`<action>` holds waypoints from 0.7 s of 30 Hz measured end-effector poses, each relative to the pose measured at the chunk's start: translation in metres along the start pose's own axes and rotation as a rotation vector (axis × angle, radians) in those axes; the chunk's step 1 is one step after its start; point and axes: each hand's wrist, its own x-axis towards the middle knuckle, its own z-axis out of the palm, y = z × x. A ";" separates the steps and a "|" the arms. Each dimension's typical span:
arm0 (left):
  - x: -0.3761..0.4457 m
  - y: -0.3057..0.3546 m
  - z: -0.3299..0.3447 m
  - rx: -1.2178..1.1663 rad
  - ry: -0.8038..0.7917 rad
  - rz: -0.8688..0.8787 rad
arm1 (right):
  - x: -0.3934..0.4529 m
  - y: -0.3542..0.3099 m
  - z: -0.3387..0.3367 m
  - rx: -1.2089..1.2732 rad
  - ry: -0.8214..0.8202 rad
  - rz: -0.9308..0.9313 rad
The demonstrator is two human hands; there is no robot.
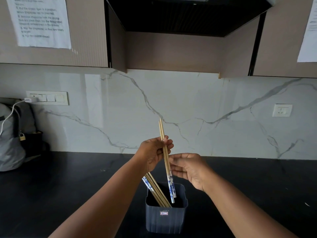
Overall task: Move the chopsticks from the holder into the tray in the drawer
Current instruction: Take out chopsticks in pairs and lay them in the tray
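Note:
A dark blue plastic holder (165, 219) stands on the black counter near the front edge. Several wooden chopsticks (157, 190) with blue-and-white patterned ends lean to the left inside it. A pair of chopsticks (165, 152) is raised almost upright, its patterned ends still within the holder's mouth. My left hand (153, 154) grips this pair near the upper part. My right hand (190, 170) pinches the same pair lower down, just above the patterned section. The drawer and its tray are out of view.
A grey backpack (10, 141) with a padlock and a white charging cable sits at the far left of the black counter (68, 186). Marble backsplash with switch panels lies behind, and cabinets and a range hood hang overhead.

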 end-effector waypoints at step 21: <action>-0.007 -0.017 -0.004 0.043 0.033 -0.003 | 0.001 0.033 0.009 -0.051 -0.076 0.085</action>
